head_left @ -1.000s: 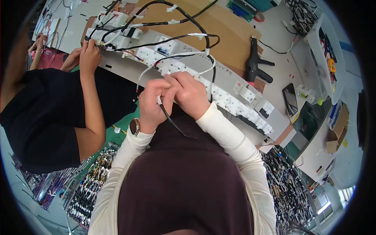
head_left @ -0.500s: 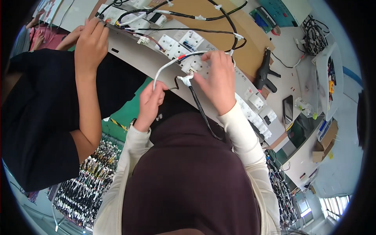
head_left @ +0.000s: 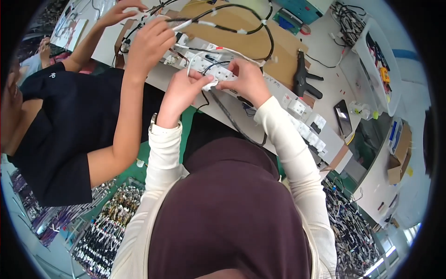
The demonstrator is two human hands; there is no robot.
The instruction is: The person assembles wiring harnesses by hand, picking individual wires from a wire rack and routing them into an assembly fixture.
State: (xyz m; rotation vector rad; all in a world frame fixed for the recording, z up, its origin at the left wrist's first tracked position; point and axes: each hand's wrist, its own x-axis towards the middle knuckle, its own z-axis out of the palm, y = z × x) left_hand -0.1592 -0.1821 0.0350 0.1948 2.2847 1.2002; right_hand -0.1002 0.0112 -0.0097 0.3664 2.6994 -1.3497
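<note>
Apparent handling step, frame centre: left hand (head_left: 181, 93) pinches white cable joint (head_left: 211, 86); right hand (head_left: 251, 83) alongside, closure unclear. Continuing likely requires steadiness.

L head cam, fisheye, downward @ hands (head_left: 181, 92) (head_left: 250, 83), near.

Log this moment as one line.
left hand: pinching white cable wrapping | right hand: at same wrapping | black cable: trailing from wrapping | glue gun, phone: lying at right

Left grip (head_left: 180, 94) pinched, right grip (head_left: 250, 82) curled just beside it, forearms (head_left: 288, 136) angled inward
</note>
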